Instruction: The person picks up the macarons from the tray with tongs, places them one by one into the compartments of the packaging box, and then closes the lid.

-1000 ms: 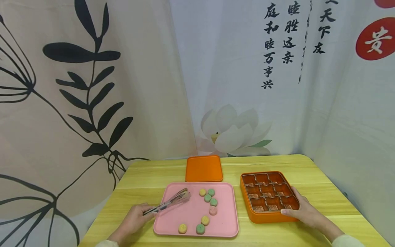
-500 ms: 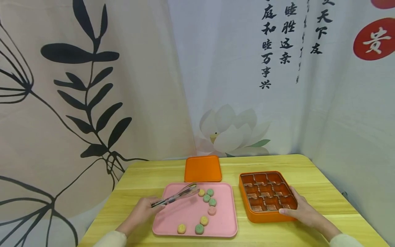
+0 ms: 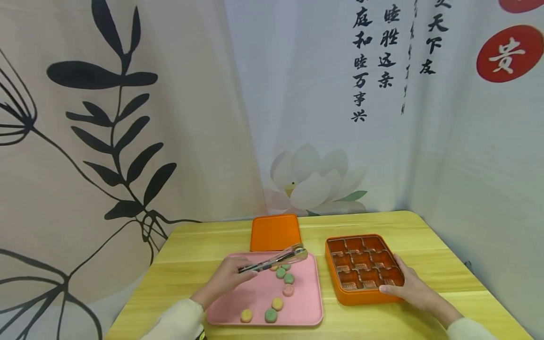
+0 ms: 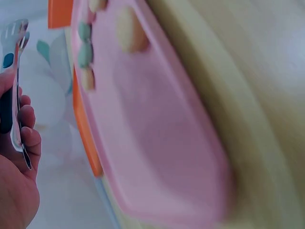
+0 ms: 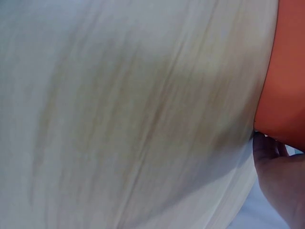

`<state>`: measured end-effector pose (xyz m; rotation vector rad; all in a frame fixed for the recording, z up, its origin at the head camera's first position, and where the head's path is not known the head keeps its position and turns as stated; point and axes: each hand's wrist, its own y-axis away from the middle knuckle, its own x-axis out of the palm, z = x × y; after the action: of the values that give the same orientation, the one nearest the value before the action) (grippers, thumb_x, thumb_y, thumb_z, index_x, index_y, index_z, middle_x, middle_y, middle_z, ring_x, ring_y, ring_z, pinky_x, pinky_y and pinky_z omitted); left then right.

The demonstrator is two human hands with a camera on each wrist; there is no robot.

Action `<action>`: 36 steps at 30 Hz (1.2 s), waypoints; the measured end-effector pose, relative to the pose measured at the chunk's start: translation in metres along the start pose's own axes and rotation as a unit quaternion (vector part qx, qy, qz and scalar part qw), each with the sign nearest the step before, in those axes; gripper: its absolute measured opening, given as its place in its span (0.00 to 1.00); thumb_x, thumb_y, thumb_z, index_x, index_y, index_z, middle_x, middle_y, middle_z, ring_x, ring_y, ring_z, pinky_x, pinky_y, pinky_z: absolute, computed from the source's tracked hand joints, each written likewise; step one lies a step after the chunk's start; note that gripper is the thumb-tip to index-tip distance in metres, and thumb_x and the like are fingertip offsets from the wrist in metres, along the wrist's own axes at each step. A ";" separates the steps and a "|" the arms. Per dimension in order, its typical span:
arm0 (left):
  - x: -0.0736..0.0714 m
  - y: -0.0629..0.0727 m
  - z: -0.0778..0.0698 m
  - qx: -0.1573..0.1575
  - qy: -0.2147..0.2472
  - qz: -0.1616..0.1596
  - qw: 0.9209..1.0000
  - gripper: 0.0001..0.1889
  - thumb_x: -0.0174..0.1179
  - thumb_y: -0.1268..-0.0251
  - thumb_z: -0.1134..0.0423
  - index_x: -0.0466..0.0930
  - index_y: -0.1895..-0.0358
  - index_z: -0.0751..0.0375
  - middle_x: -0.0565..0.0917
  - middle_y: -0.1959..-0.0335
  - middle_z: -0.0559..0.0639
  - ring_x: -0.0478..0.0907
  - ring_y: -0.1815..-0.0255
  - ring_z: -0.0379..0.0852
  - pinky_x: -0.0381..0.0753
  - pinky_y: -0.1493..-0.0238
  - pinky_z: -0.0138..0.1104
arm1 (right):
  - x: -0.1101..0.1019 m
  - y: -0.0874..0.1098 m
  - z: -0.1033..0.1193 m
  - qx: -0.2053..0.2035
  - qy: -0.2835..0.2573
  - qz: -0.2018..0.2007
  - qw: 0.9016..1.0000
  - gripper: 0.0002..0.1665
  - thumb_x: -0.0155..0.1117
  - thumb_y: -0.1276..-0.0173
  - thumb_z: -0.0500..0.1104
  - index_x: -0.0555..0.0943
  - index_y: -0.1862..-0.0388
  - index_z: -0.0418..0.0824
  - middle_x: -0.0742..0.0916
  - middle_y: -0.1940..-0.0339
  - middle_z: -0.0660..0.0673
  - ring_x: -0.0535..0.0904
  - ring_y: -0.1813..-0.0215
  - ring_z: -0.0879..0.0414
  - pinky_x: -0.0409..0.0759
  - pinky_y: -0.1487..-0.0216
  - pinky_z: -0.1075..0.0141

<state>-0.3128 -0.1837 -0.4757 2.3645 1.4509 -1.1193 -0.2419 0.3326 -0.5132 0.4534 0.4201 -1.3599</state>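
Observation:
Over the left part of the pink tray (image 3: 306, 317), my left hand (image 3: 227, 278) grips a pair of metal tongs (image 3: 276, 259). Their tips reach across the tray's far right part, overlapping a yellow piece there in the head view. Several small round cookies lie on the tray, among them a green one (image 3: 270, 315), a pink one (image 3: 288, 290) and a yellow one (image 3: 246, 316). My right hand (image 3: 412, 288) holds the near right corner of an orange box (image 3: 346, 298), thumb on its rim. Clear square compartments fill the box, with nothing in them.
Behind the pink tray lies a flat orange lid (image 3: 275, 232). All of this stands on a yellow wood-grain table (image 3: 212, 237). A printed curtain (image 3: 204, 118) hangs right behind the table and along its right side.
My left hand has carried the tongs up and to the right, from the tray's left edge to above it. My right hand stays at the box. The view has turned slightly right.

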 end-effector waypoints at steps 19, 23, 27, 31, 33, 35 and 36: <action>0.090 -0.053 -0.051 -0.007 0.047 0.070 0.996 0.03 0.70 0.38 0.61 0.90 0.62 0.50 0.81 0.73 0.37 0.76 0.75 0.40 0.77 0.75 0.30 | 0.000 0.000 -0.002 0.007 -0.009 -0.002 1.000 0.67 0.70 0.34 0.49 0.29 0.22 0.31 0.51 0.30 0.17 0.63 0.34 0.23 0.68 0.39 0.39; 0.093 -0.053 -0.049 0.015 0.011 0.060 0.998 0.04 0.71 0.40 0.60 0.90 0.63 0.49 0.81 0.74 0.35 0.71 0.74 0.34 0.73 0.74 0.27 | -0.001 -0.001 -0.003 0.009 -0.010 0.000 1.000 0.67 0.70 0.34 0.49 0.28 0.22 0.33 0.50 0.30 0.17 0.59 0.33 0.23 0.67 0.39 0.37; 0.094 -0.053 -0.047 0.004 0.014 0.058 0.998 0.04 0.71 0.41 0.60 0.90 0.63 0.49 0.80 0.74 0.36 0.70 0.75 0.33 0.71 0.75 0.27 | -0.001 -0.001 -0.002 0.015 -0.004 -0.003 1.000 0.68 0.71 0.35 0.50 0.28 0.22 0.33 0.50 0.31 0.17 0.55 0.33 0.21 0.64 0.39 0.35; 0.093 -0.052 -0.045 -0.017 0.043 0.060 0.997 0.04 0.71 0.40 0.60 0.90 0.62 0.50 0.80 0.73 0.39 0.74 0.77 0.37 0.76 0.77 0.29 | 0.000 0.000 0.002 0.022 0.006 -0.004 1.000 0.69 0.71 0.35 0.51 0.29 0.21 0.33 0.51 0.31 0.17 0.55 0.33 0.21 0.63 0.39 0.34; 0.092 -0.051 -0.045 -0.028 0.059 0.061 0.996 0.04 0.71 0.40 0.61 0.89 0.62 0.51 0.80 0.72 0.40 0.78 0.77 0.41 0.79 0.77 0.31 | 0.000 0.000 0.003 0.025 0.013 -0.006 1.000 0.69 0.72 0.36 0.51 0.29 0.21 0.33 0.51 0.31 0.17 0.55 0.34 0.21 0.64 0.39 0.34; 0.091 -0.050 -0.045 -0.036 0.066 0.060 0.995 0.04 0.70 0.39 0.61 0.89 0.62 0.51 0.80 0.72 0.41 0.80 0.76 0.45 0.81 0.76 0.34 | 0.001 0.001 0.003 0.025 0.015 -0.005 1.000 0.69 0.71 0.36 0.52 0.29 0.22 0.33 0.51 0.32 0.17 0.56 0.34 0.20 0.64 0.40 0.34; 0.091 -0.049 -0.046 -0.039 0.069 0.060 0.995 0.04 0.70 0.39 0.61 0.89 0.62 0.51 0.80 0.72 0.41 0.81 0.76 0.48 0.82 0.76 0.36 | 0.001 0.001 0.003 0.025 0.014 -0.005 1.000 0.68 0.71 0.35 0.51 0.29 0.22 0.32 0.51 0.32 0.17 0.57 0.34 0.21 0.65 0.40 0.34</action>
<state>-0.3065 -0.0718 -0.4911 2.4800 1.3449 -0.8707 -0.2406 0.3305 -0.5111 0.5123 0.4134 -1.3774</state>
